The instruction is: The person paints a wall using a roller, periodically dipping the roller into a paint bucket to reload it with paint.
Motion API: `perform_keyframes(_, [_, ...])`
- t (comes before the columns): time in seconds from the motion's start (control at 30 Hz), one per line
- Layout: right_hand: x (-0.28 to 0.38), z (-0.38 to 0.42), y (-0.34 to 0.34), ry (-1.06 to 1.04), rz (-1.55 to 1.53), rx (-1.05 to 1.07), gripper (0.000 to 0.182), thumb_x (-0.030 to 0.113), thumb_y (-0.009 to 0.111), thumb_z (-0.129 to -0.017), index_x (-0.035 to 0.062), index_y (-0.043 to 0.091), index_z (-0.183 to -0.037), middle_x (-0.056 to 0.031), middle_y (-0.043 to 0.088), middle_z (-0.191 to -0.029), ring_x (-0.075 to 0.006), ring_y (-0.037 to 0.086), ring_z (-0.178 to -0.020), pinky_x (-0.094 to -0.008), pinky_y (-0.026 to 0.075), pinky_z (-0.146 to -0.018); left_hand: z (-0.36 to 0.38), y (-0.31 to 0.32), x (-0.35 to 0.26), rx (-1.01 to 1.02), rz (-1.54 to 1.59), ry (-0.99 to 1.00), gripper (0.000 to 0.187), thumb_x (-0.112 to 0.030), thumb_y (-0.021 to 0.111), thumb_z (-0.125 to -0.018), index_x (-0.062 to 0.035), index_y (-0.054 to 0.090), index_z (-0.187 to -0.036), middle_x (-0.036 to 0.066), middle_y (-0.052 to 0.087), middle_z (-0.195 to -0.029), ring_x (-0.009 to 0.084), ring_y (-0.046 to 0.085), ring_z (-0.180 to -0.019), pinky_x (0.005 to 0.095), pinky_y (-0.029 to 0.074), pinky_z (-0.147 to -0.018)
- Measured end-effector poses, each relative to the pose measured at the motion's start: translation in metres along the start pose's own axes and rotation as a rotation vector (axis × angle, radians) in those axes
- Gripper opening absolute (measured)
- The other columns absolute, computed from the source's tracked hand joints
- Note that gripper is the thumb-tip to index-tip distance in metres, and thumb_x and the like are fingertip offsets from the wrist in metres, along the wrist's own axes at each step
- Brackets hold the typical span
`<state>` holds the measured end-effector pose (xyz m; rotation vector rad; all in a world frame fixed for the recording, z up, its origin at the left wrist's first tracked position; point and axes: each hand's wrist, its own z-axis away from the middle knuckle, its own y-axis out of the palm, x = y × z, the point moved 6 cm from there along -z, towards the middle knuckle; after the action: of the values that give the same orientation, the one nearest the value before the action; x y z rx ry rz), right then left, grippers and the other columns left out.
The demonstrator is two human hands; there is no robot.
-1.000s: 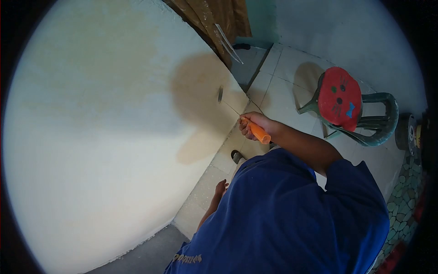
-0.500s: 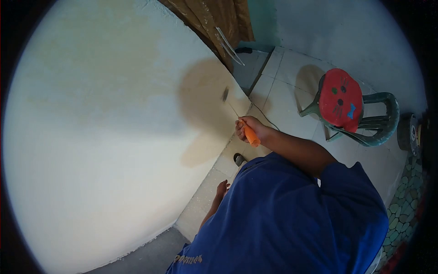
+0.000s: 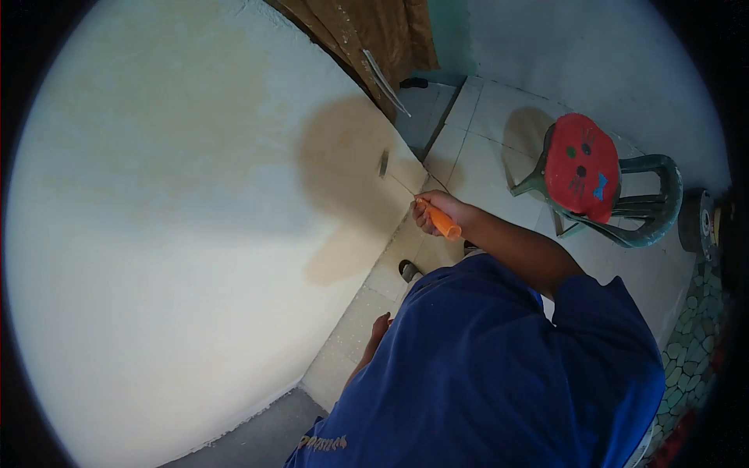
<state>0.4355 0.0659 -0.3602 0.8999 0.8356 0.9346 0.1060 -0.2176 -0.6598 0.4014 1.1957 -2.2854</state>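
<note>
An orange handle (image 3: 446,225) is in my right hand (image 3: 433,212), with the fingers wrapped round its upper part. From the handle a thin metal rod runs up and left to a small dark head (image 3: 384,163), which is at the surface of the white wall (image 3: 195,273); whether it touches is hard to tell. A large round shadow lies on the wall around the head. Low beside the blue shirt, my left hand (image 3: 381,324) hangs near the foot of the wall, partly hidden, and its fingers are too small to read.
On the right, a green plastic chair (image 3: 660,204) carries a red cushion (image 3: 573,164) with a cat face. A round dark container (image 3: 697,226) stands beyond it. Brown curtain (image 3: 390,35) hangs at the top. A thin cable lies on the tiled floor (image 3: 484,187).
My right hand has moved slightly right and up, and the orange handle has tilted more sideways. The tool's head has shifted only a little. My left hand is slightly lower.
</note>
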Motion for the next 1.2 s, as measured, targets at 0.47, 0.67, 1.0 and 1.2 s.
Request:
perform_keyframes(0.47, [-0.003,0.008,0.017,-0.010,-0.040,0.232,0.022,0.025,0.044,-0.086,0.0117,0.047,-0.069,0.0043,0.045,-0.057,-0.0093,0.044,-0.048,-0.0200,0.040,-0.045,0.032,-0.063,-0.112,-0.039,0.783,-0.392,0.047,-0.032,0.052,-0.084,-0.0011,0.044,-0.119,0.012,0.055,-0.103,0.0221,0.053,-0.092,0.0355,0.045,-0.075])
perform_keyframes(0.67, [0.035,-0.024,-0.037,0.006,-0.066,0.188,0.022,0.025,0.044,-0.086,0.0117,0.046,-0.068,0.0050,0.045,-0.057,-0.0089,0.044,-0.049,-0.0201,0.040,-0.045,0.042,-0.062,-0.114,-0.059,0.787,-0.329,0.049,-0.033,0.052,-0.085,-0.0005,0.042,-0.121,0.013,0.053,-0.105,0.0216,0.052,-0.094,0.0361,0.046,-0.072])
perform_keyframes(1.0, [0.003,0.008,-0.004,-0.029,0.078,0.105,0.021,0.027,0.042,-0.088,0.0133,0.046,-0.072,0.0040,0.044,-0.058,-0.0109,0.043,-0.049,-0.0212,0.037,-0.043,0.047,-0.066,-0.150,-0.006,0.744,-0.485,0.049,-0.038,0.051,-0.083,-0.0057,0.043,-0.120,0.010,0.052,-0.106,0.0233,0.051,-0.094,0.0382,0.043,-0.076])
perform_keyframes(1.2, [-0.048,0.080,0.022,0.024,0.160,0.151,0.029,0.036,0.034,-0.092,0.0125,0.045,-0.079,0.0008,0.038,-0.056,-0.0113,0.036,-0.037,-0.0248,0.034,-0.033,0.043,-0.042,-0.138,0.044,0.787,-0.564,0.048,-0.042,0.051,-0.081,-0.0117,0.045,-0.118,0.006,0.053,-0.105,0.0222,0.050,-0.091,0.0398,0.040,-0.072])
